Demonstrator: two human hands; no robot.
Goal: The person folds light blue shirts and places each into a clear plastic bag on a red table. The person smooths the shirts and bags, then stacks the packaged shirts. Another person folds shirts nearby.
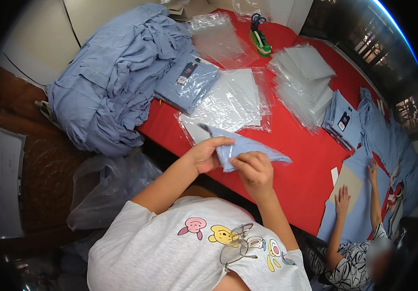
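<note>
And here we are above the red tabletop, with the folded blue garment up in the air, right in the middle, a shiny film glinting over it. The left hand is clamped on its nine o'clock end, thumb and fingers closed; the right hand has its fingertips together, pinching the near edge at six.

Round the clock from that garment! Toward ten, a great heap of blue cloth; before eleven, a packed blue shirt with a dark label. Just short of twelve lie clear sleeves with white sheets; at twelve, a green desk tool. One o'clock, fanned clear bags. Over at four, a co-worker's hand lies flat on a tan card.
</note>
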